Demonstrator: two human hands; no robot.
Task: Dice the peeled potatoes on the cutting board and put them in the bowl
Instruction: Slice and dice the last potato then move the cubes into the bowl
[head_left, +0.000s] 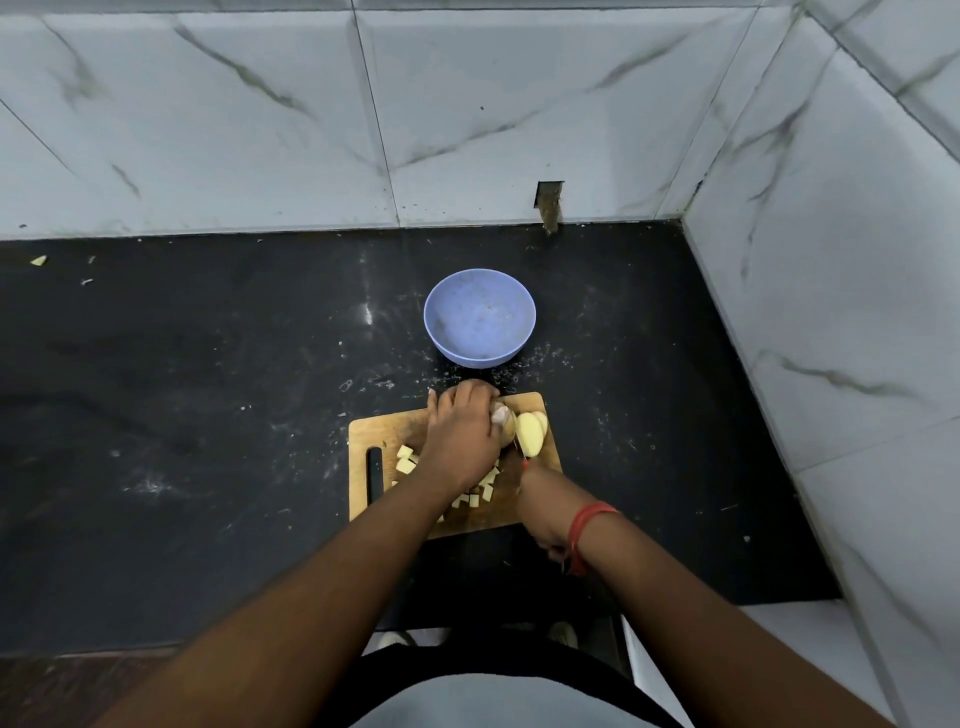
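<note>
- Pale cubed potato pieces (407, 459) lie scattered on the rectangular wooden cutting board (545, 405), on the dark speckled surface (208, 415).
- The left hand (462, 436) curls over a smooth peeled potato (506, 431), beside oval slices (531, 434).
- The right hand (540, 506) grips a knife, mostly hidden.
- The round lavender bowl (479, 317) sits beyond the board.

Left hand (462, 436) on potato (506, 428) atop cutting board (540, 452), bowl (479, 317) beyond.
</note>
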